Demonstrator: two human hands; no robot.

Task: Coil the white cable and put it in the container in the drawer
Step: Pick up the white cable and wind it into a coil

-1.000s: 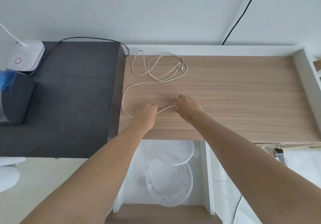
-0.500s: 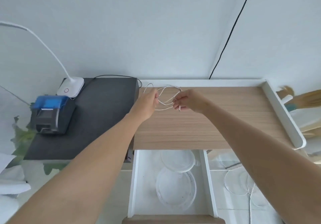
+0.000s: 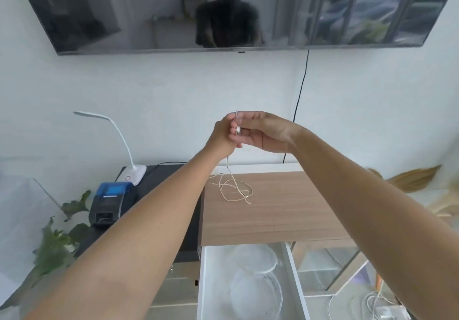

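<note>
While both hands meet high above the wooden desk, the left hand and right hand pinch one end of the white cable. Its loose loops lie on the desk, behind the open drawer holding a clear container.

white cable end hidden inside left hand; container blurred

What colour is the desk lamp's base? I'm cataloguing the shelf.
White, with a small red ring on top; the desk lamp shows in the head view.
</note>
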